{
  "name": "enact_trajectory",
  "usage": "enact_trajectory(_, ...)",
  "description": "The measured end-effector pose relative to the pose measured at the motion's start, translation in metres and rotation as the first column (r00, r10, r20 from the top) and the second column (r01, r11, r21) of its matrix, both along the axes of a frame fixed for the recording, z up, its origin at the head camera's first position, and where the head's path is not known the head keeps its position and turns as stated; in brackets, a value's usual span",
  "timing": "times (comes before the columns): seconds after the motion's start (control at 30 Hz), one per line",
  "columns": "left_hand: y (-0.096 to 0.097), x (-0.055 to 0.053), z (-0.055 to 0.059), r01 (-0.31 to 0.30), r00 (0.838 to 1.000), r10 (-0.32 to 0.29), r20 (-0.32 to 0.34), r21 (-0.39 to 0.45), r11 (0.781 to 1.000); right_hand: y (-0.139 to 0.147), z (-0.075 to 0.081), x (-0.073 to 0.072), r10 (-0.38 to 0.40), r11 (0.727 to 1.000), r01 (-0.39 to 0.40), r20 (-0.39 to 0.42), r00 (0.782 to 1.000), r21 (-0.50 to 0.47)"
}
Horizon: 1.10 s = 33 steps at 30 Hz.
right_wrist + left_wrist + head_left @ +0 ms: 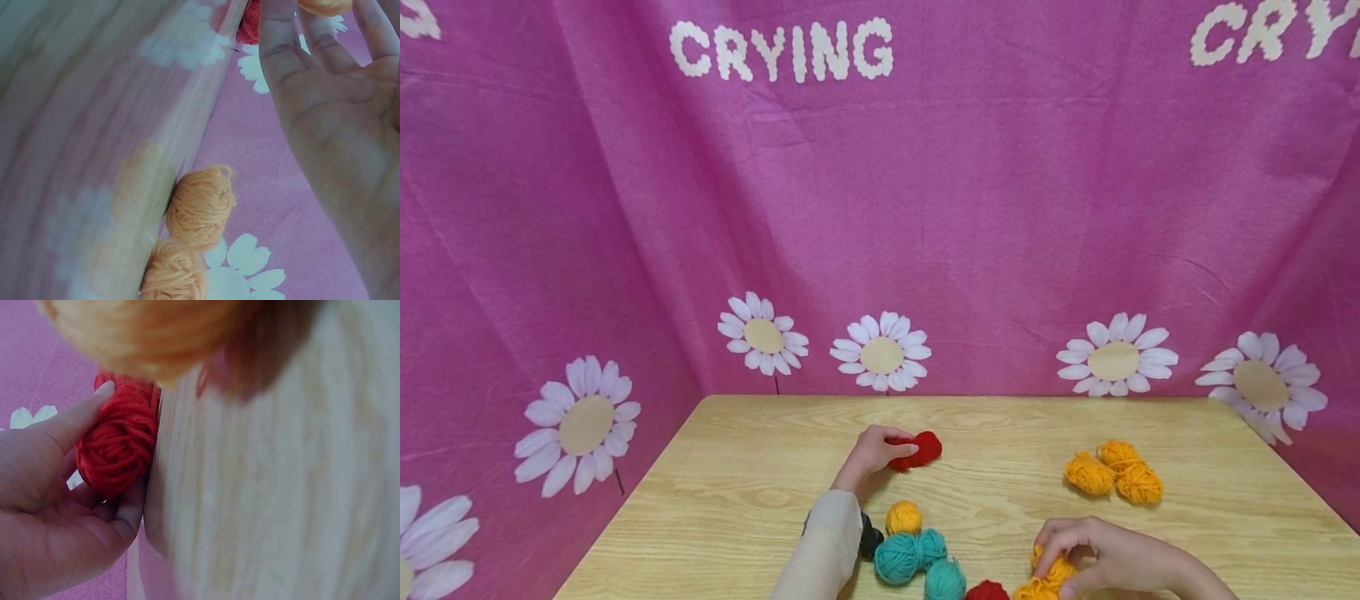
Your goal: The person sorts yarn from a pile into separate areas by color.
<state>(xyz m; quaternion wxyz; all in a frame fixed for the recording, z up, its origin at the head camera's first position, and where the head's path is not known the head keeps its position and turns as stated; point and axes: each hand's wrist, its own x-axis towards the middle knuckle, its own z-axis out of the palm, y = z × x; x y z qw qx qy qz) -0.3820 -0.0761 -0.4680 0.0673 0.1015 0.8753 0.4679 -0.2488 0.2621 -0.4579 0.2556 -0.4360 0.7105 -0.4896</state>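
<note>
Far out on the table, my left hand (872,451) grips a bundle of red yarn (928,449). In the left wrist view the thumb lies along one side of the red yarn (122,437) and the fingers curl under it. My right hand (1120,557), at the near right, holds orange yarn (1037,591) between thumb and fingers. Only a bit of that orange yarn (326,6) shows by the fingertips in the right wrist view. Close to the left forearm are an orange ball (903,517) and teal yarn balls (898,558).
Three orange yarn balls (1138,482) sit together at the back right of the wooden table (737,483). More red yarn (987,592) lies at the near edge of the view. A dark object (870,537) shows beside the left sleeve. A pink flowered cloth (970,208) hangs behind.
</note>
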Motion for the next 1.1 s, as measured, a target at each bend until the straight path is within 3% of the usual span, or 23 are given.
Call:
enact_trajectory(0.27,0.001,-0.003,-0.002,-0.012,1.0,0.012,-0.011,-0.026,1.0,0.007,0.002,-0.001,-0.065,0.998,0.065,-0.022,0.998,0.021)
enact_trajectory(0.43,0.001,-0.003,-0.003,-0.006,1.0,0.006,-0.018,-0.026,1.0,0.015,-0.001,-0.003,-0.096,0.995,0.096,-0.122,0.988,-0.009)
enact_trajectory(0.67,0.002,-0.003,-0.002,-0.011,1.0,0.011,-0.009,-0.016,1.0,0.03,0.001,-0.006,-0.182,0.982,0.189,-0.167,0.969,0.027)
enact_trajectory(0.87,0.002,-0.003,-0.002,-0.014,1.0,0.014,-0.011,-0.024,1.0,0.042,0.002,-0.008,-0.243,0.966,0.255,-0.219,0.945,0.031)
enact_trajectory(1.1,0.001,-0.002,-0.003,-0.008,1.0,0.008,-0.012,-0.016,1.0,0.054,0.0,-0.009,-0.299,0.949,0.314,-0.323,0.898,-0.007)
